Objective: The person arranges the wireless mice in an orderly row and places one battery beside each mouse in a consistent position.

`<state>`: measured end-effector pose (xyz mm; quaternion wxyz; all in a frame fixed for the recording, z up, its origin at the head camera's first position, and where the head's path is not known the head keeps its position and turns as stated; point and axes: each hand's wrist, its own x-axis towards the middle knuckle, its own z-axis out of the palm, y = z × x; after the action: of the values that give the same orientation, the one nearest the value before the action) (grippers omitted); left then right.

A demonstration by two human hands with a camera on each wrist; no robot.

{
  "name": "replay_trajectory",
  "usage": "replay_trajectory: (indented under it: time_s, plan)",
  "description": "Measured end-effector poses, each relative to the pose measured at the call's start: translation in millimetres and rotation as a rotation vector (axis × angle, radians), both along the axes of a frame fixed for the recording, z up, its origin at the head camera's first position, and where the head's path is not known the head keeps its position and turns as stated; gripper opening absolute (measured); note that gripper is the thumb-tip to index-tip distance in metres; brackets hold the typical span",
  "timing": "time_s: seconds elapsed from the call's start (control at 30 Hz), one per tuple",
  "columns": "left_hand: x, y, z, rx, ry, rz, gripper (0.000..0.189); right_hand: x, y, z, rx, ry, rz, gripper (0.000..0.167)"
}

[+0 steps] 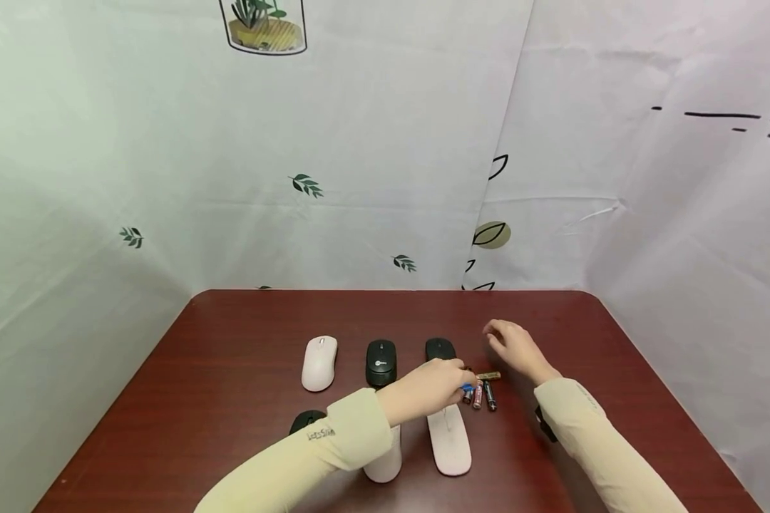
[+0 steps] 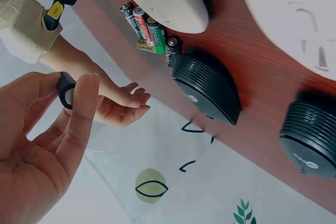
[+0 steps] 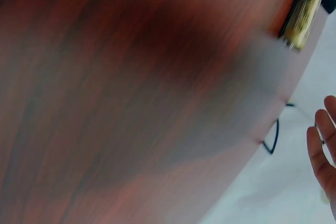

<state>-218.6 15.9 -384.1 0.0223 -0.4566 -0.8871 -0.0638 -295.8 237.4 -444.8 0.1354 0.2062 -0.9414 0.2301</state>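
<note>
Head view. Landmark: the battery cluster (image 1: 478, 395), lying loose on the red-brown bench (image 1: 244, 370). Left hand (image 1: 426, 390) comes in from the left, just beside the cluster and partly over its edge; fingertips bunched, their hold hard to make out at this size. Right hand (image 1: 517, 350) hangs right of the cluster and a little beyond it, fingers loosely bent, grip slack and unladen. Left of and beyond the cluster: a near black mouse (image 1: 440, 348), a second black mouse (image 1: 381, 353), then a white mouse (image 1: 319, 363), farthest off. Nearer the wearer than the cluster, a slim white mouse (image 1: 450, 445); left of that, another white mouse (image 1: 383, 464), half behind the sleeve.

Left wrist view. Grip settled here: left thumb and fingers pinch a dark held battery (image 2: 66, 90), seen nearly end-on, lifted clear of the cluster. Cluster shows black, red, green and gold casings lying close together. Right hand also in sight, apart from the cluster, fingers gently curved.

Right wrist view. Heavily blurred. A gold battery (image 3: 303, 22) of the cluster at upper right; right fingers below it, well apart, relaxed.
</note>
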Motion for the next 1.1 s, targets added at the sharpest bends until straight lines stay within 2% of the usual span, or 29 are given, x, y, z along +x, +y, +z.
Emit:
replay_trajectory:
  time_s: [0.13,0.23,0.47,0.63,0.83,0.97,1.1]
  plan:
    - [3.6,-11.4,1.1,0.043,-0.034,0.006,0.023,2.7,-12,2.1,0.01,-0.009,0.019,0.009]
    - [5.3,-20.6,0.9,0.084,-0.093,0.017,0.023,5.8,-21,3.7,0.003,-0.024,0.02,0.01]
    - [5.3,-44.8,0.0,0.179,-0.191,0.075,0.029,13.6,-37,9.3,-0.024,-0.012,0.03,0.011]
    - [2.9,-65.7,0.7,0.244,-0.212,0.101,0.033,16.9,-50,13.6,-0.028,-0.005,0.053,0.009]
    - [-3.9,-100.5,-2.0,0.338,-0.149,0.174,0.032,23.6,-66,15.8,-0.015,-0.023,0.107,0.009]
    - [-7.4,-122.6,-2.7,0.378,-0.17,0.234,0.032,28.2,-77,19.6,-0.018,-0.023,0.127,0.01]
    - [-4.3,-141.0,-3.9,0.407,-0.216,0.312,0.034,32.1,-91,26.1,-0.047,-0.023,0.146,0.01]
